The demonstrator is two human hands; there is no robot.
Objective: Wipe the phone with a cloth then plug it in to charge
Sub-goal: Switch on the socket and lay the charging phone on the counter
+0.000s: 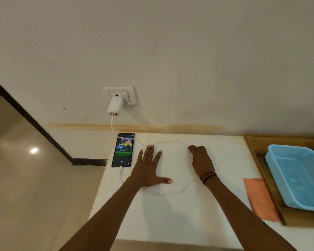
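Phone (123, 150) face up, screen lit, at far-left corner of the bench (170, 223), under the charger (115, 106) so the cable (163, 193) reaches its near end. Left hand (149, 171) flat beside it, fingers spread. Right hand (200, 160) flat, fingers together, holding nothing. Cloth (259, 198) set aside.

Domestic interior, most likely a room in a home. A plain cream-painted wall (188, 51) carries a household socket plate (127, 91) with a rocker switch, into which a white charger (115, 106) is plugged. A yellowish stain band (134, 127) runs along the wall just above the white worktop (170, 214), which stands against it. The glossy tiled floor (34, 187), edged by dark skirting (91, 161), mirrors a round lamp (34, 150). A blue plastic basket (297, 176) sits in a wooden tray (257, 147) at the right.
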